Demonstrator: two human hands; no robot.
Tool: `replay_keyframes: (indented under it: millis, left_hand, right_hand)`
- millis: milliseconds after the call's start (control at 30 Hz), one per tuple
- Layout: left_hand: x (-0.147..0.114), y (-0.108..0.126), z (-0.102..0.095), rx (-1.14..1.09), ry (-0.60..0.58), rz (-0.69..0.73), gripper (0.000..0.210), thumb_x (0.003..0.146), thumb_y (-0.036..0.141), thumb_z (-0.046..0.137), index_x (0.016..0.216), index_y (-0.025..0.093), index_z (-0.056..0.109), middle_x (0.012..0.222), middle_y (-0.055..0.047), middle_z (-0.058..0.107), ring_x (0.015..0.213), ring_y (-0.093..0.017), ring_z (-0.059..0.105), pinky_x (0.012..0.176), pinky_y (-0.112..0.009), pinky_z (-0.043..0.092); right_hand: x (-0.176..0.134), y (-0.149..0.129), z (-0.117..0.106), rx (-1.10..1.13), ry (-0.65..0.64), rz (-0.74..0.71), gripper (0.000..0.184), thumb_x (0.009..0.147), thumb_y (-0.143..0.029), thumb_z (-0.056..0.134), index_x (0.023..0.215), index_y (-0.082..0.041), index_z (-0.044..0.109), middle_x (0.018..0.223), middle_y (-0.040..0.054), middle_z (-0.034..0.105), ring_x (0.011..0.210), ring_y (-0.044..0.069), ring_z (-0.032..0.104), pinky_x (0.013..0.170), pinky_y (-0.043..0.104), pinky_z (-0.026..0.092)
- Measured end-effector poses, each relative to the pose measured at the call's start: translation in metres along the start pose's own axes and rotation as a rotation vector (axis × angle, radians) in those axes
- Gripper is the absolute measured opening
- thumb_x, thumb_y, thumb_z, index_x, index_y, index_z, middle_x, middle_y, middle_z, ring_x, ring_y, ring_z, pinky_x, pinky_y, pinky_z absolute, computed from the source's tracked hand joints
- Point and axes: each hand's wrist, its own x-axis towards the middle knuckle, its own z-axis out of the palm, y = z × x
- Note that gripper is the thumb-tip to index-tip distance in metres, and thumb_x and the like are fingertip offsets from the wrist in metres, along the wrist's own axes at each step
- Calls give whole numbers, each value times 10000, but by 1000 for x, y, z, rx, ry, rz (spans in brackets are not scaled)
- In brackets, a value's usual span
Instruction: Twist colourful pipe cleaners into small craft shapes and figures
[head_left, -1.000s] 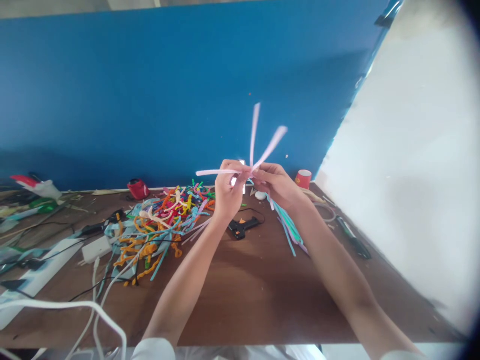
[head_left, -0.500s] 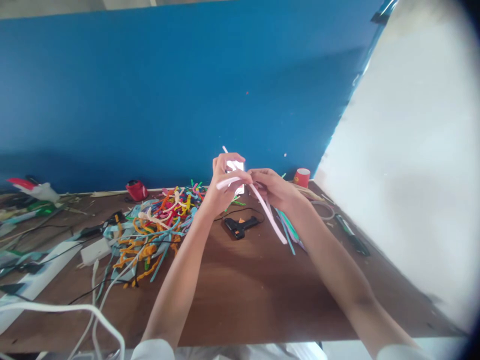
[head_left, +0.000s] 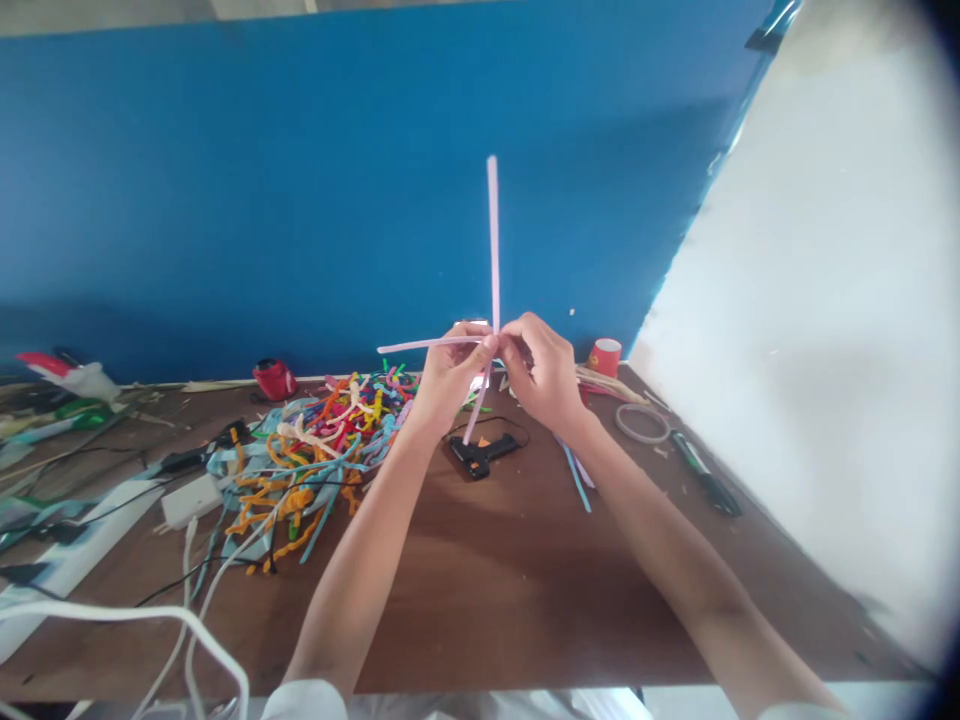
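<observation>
Pale pink pipe cleaners (head_left: 493,240) meet between my two hands, held up above the table. One length stands straight up, one points left and one hangs down. My left hand (head_left: 454,375) is closed, thumb and fingers pinching them at the meeting point. From the other side, my right hand (head_left: 544,370) pinches at the same spot with its fingertips. A bright white screen-like thing (head_left: 471,325) is mostly hidden behind my left hand. Below the hands lies a black glue gun (head_left: 480,458) with an orange trigger.
A tangled heap of colourful pipe cleaners (head_left: 330,430) covers the left-centre of the table (head_left: 480,590). White cables (head_left: 202,640) and a power strip (head_left: 90,545) lie left. To the right are a roll of tape (head_left: 643,423), a marker (head_left: 705,472) and a red cup (head_left: 604,357).
The pipe cleaners have turned: one length now stands upright and another points left. My right hand has rotated, its fingers now pointing more upward.
</observation>
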Motion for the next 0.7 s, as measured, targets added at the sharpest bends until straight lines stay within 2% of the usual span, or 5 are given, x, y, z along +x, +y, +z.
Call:
replay_keyframes:
  millis: [133,233,367,567,700]
  left_hand:
    - [-2,3,1,13,-24,-14,301,815,475,759,893,187,712,835,-21,630,701,-103,579,617,-223,474]
    - [-4,5,0,38,-66,-43,306,855,478,719,865,172,724,650,9,513,549,-72,422,488,-222,318]
    - [-4,5,-2,-18,-62,-49,243,837,419,755,841,177,732,620,32,440,526,-53,330,473,-221,214]
    - [-3,2,0,75,-12,72,197,792,361,800,833,174,751,795,-14,639,705,-96,541,633,-219,420]
    - [-5,2,2,258,43,182,177,845,339,744,842,163,731,827,-36,674,765,-131,590,691,-247,457]
  right_hand:
    - [-4,4,4,-43,60,-25,195,1012,-306,420,901,-229,561,868,59,624,765,171,545,709,317,405]
    - [-4,6,7,-21,90,-13,209,1014,-309,423,884,-232,568,834,52,611,767,175,542,723,323,410]
    - [-2,3,3,88,46,44,229,1009,-349,458,851,-230,574,819,36,600,733,164,525,710,316,404]
    - [2,-3,-3,168,-18,126,251,978,-403,532,808,-221,563,711,-7,546,628,130,456,646,297,347]
    - [3,-3,-3,346,-16,292,349,947,-461,581,702,-220,522,625,-28,483,568,114,419,585,288,322]
